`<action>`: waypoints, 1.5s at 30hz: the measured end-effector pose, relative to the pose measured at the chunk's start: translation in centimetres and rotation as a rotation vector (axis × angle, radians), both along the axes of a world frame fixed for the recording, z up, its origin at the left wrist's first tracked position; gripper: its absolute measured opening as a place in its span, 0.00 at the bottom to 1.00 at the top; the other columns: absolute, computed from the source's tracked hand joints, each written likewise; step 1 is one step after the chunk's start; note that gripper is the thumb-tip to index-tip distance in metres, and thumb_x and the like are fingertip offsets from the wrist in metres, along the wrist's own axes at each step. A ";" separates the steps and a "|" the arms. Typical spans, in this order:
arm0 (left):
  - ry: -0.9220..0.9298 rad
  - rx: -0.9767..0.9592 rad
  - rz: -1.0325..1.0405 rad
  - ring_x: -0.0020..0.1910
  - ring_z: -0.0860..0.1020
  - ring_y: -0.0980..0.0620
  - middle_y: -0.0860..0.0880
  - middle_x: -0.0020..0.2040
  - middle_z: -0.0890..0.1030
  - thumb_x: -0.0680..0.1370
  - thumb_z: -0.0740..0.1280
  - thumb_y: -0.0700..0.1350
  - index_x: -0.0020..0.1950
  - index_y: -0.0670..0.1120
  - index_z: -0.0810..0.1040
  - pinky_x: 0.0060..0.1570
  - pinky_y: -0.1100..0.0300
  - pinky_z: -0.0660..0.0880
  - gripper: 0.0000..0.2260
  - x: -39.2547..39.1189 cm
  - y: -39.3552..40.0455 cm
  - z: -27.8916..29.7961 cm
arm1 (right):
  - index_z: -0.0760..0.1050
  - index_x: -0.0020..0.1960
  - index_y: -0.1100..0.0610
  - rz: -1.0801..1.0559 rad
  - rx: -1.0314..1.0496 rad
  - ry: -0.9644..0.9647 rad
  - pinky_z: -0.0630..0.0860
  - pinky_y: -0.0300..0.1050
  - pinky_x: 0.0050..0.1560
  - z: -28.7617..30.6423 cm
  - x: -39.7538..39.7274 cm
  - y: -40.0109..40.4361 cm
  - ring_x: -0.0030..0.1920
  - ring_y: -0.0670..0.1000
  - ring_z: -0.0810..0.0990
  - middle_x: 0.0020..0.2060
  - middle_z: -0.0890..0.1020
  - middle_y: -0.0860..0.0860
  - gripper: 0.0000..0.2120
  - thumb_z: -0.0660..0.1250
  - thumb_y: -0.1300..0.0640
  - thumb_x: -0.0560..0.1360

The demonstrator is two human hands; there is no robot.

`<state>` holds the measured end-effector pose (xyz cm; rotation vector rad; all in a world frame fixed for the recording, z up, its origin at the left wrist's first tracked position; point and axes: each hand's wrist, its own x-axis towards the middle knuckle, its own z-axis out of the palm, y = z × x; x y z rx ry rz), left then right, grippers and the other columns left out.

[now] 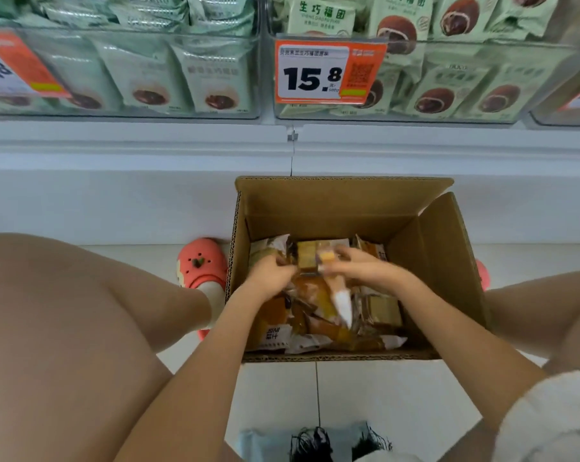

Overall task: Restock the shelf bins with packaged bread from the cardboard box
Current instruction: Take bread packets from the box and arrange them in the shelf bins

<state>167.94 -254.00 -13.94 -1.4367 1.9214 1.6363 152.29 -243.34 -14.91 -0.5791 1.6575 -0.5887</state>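
An open cardboard box [441, 248] stands on the floor below the shelf, half full of bread packs [318, 315] in clear and orange-brown wrappers. Both hands are inside it. My left hand [271, 273] grips the packs at the box's left, fingers curled into the pile. My right hand [355, 266] pinches a bread pack [325, 256] near the middle, slightly blurred. Above, clear shelf bins [501, 55] hold green packaged buns behind a 15.8 price tag [328, 73].
A second clear bin [122, 71] of pale green packs fills the upper left. The white shelf ledge [282, 145] runs across above the box. My knees flank the box, with a pink clog [202, 265] beside its left wall. White tiled floor lies in front.
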 end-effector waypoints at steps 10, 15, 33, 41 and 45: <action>0.501 0.570 0.406 0.51 0.82 0.47 0.46 0.54 0.83 0.74 0.71 0.49 0.66 0.47 0.73 0.44 0.52 0.80 0.21 -1.4 1.0 3.5 | 0.74 0.63 0.54 -0.309 -0.194 -0.257 0.75 0.54 0.60 6.6 -1.0 1.0 0.58 0.58 0.80 0.58 0.81 0.58 0.27 0.54 0.36 0.76; 0.638 0.440 0.526 0.48 0.83 0.49 0.45 0.53 0.83 0.74 0.72 0.42 0.63 0.44 0.74 0.40 0.54 0.81 0.19 -1.7 1.3 4.5 | 0.74 0.63 0.54 -0.415 -0.272 -0.216 0.81 0.50 0.47 7.4 -1.0 3.0 0.52 0.55 0.83 0.52 0.82 0.57 0.21 0.66 0.45 0.74; 1.010 0.029 0.283 0.50 0.82 0.50 0.46 0.51 0.84 0.78 0.63 0.50 0.53 0.49 0.81 0.46 0.58 0.81 0.10 -3.6 0.3 20.2 | 0.77 0.51 0.55 -0.695 -0.868 0.060 0.82 0.55 0.44 24.3 -4.2 3.2 0.45 0.53 0.83 0.44 0.84 0.53 0.05 0.65 0.62 0.77; 1.217 -0.646 0.389 0.40 0.83 0.51 0.50 0.39 0.84 0.83 0.50 0.55 0.43 0.50 0.82 0.39 0.57 0.77 0.23 -8.9 -4.8 35.8 | 0.75 0.46 0.55 -0.637 -1.222 0.263 0.81 0.46 0.32 42.3 -9.9 0.1 0.37 0.46 0.84 0.37 0.85 0.47 0.03 0.63 0.61 0.77; 0.953 -1.751 0.357 0.35 0.76 0.46 0.48 0.34 0.78 0.81 0.51 0.50 0.40 0.44 0.78 0.29 0.57 0.62 0.20 -12.3 -8.1 40.9 | 0.73 0.53 0.57 -0.720 -1.304 0.426 0.82 0.49 0.38 48.8 -14.2 -3.6 0.42 0.48 0.84 0.47 0.82 0.54 0.04 0.63 0.59 0.79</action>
